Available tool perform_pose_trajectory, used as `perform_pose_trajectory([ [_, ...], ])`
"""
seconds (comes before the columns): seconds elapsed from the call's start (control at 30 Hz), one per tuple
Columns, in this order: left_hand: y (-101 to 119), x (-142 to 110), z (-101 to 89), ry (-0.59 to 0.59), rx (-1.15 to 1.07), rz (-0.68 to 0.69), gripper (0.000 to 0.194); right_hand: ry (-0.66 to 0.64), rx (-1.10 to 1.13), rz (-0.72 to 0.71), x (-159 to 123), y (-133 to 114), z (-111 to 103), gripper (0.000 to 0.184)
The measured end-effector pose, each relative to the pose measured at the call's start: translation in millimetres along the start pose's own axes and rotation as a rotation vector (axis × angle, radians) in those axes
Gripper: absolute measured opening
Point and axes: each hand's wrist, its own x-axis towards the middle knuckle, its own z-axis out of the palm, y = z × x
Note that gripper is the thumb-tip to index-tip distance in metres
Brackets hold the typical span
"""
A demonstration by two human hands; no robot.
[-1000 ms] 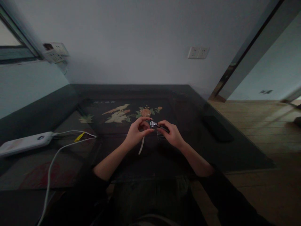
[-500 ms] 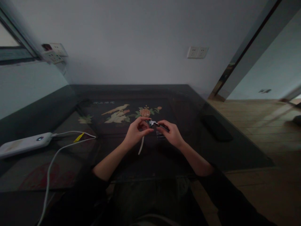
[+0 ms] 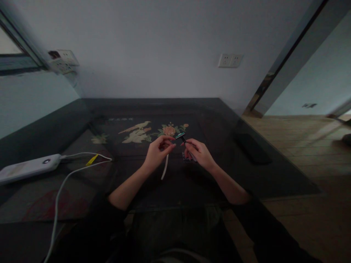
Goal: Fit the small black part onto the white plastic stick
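Note:
My right hand (image 3: 199, 154) pinches the dark handle of a razor (image 3: 180, 135). The razor's head, with a green strip, points up and left toward my other hand. My left hand (image 3: 159, 151) is curled beside the head, with thumb and forefinger a little apart and nothing visible between them. Below my right fingers a small, shiny clear-looking case (image 3: 186, 157) lies on the table, partly covered by that hand. A thin white strip (image 3: 164, 168) extends from under my left fingers; its upper end is hidden.
A dark glossy table (image 3: 164, 193) with a bird-and-flower picture spreads before me. To the right lies a flat black object (image 3: 252, 148). At the left is a white power bank (image 3: 30, 168) with a white cable (image 3: 56, 204) and yellow tag (image 3: 92, 160). A wall socket (image 3: 230, 60) is behind.
The razor has left my left fingers and turned in my right hand, so its green-striped head now shows. My right fingers have curled lower around the handle.

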Motion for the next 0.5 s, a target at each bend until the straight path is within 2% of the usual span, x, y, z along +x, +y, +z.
perform_pose_trajectory([
  [0.13, -1.1, -0.5, -1.4, 0.078, 0.110, 0.110, 0.025, -0.080, 0.053, 0.084, 0.0, -0.7, 1.6, 0.028],
  [0.3, -3.4, -3.4, -2.9, 0.094, 0.384, 0.307, 0.024, -0.169, -0.006, 0.115, -1.2, 3.2, 5.6, 0.026],
  [0.5, 1.3, -4.0, -2.6, 0.095, 0.407, 0.304, 0.018, -0.160, -0.076, 0.092, -3.5, 0.5, 6.7, 0.026],
])
